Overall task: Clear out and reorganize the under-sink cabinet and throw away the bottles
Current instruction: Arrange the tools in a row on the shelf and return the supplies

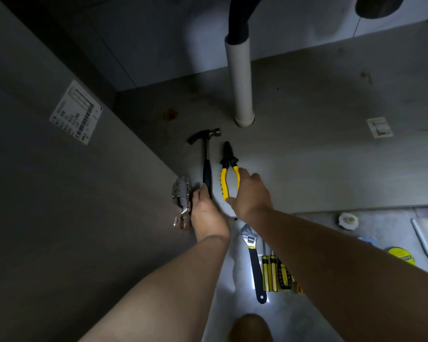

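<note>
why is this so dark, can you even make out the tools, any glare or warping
Head view: dim overall, the left wall in deep shade; hammer and pliers readable on a paler lit patch; glare blows out the floor by the wrench handle; the wide-angle lens bows the cabinet edges; no notable blur.

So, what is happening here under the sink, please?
A person is arranging tools on the cabinet floor. The left hand holds the hammer by its handle, and the right hand pinches the yellow handles of the pliers, side by side before the white drain pipe. An adjustable wrench and screwdrivers lie outside the cabinet.
</note>
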Motion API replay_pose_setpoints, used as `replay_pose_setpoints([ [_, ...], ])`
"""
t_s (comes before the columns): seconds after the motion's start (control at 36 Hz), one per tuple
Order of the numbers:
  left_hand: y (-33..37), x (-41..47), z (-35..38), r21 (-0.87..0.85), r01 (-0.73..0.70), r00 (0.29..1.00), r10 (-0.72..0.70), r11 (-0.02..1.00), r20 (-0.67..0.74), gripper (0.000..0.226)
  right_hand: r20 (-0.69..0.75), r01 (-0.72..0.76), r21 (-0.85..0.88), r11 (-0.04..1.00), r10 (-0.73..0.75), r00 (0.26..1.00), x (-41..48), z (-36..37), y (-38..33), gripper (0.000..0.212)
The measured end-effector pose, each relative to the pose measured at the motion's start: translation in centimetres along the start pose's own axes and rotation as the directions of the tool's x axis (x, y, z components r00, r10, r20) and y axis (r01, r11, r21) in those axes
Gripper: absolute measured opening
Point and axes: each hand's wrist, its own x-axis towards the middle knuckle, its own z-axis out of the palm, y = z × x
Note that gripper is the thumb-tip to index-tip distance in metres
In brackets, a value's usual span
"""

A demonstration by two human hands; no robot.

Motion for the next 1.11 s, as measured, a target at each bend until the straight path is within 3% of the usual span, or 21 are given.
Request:
replay_pose_setpoints([
  [0.14,-0.1,-1.1,-0.3,0.023,-0.042,0.998,0.041,0.999,0.053,0.065,0.02,-0.007,0.063,0.998,0.006,1.0,-0.7,0.0,0.3,0.078],
  [0.28,0.1,-4.7,-1.2,0.146,-0.249,0.968,0.247,0.957,0.031,0.054,-0.056,0.064,0.074,0.995,-0.06,0.997,-4.3,-1.0,2.4,0.053],
  [0.42,-1.9,-8.5,-0.8,0.203,-0.386,0.911,0.338,0.9,0.235,0.028,-0.009,0.088,0.028,0.996,-0.088,0.996,-8.9,-1.8,7.4,0.031],
  [0.5,-3.9,-10.3,0.8,0.164,-0.276,0.893,0.19,0.947,0.408,0.005,0.086,-0.011,-0.022,1.0,0.013,0.996,-11.4,-1.7,10.6,0.019],
  [0.58,-4.9,-10.9,2.5,0.17,-0.033,0.832,-0.067,0.985,0.551,0.007,0.194,-0.095,-0.066,0.993,0.107,0.975,-13.1,-1.2,13.1,0.014],
  [0.64,-5.2,-10.8,3.6,0.204,0.04,0.798,-0.154,0.978,0.583,0.008,0.263,-0.139,-0.1,0.985,0.161,0.951,-13.8,-0.7,14.3,0.016],
  [0.86,-5.0,-10.7,6.1,0.264,0.223,0.76,-0.337,0.938,0.555,0.018,0.33,-0.142,-0.06,0.988,0.154,0.931,-14.8,1.3,16.3,0.016],
  [0.97,-4.9,-10.2,6.2,0.278,0.266,0.745,-0.38,0.923,0.549,0.008,0.313,-0.158,-0.052,0.986,0.166,0.935,-14.4,1.6,16.4,0.018],
  [1.11,-4.9,-10.2,6.0,0.285,0.294,0.725,-0.407,0.912,0.556,0.013,0.254,-0.171,-0.047,0.984,0.177,0.951,-13.9,1.5,16.8,0.019],
])
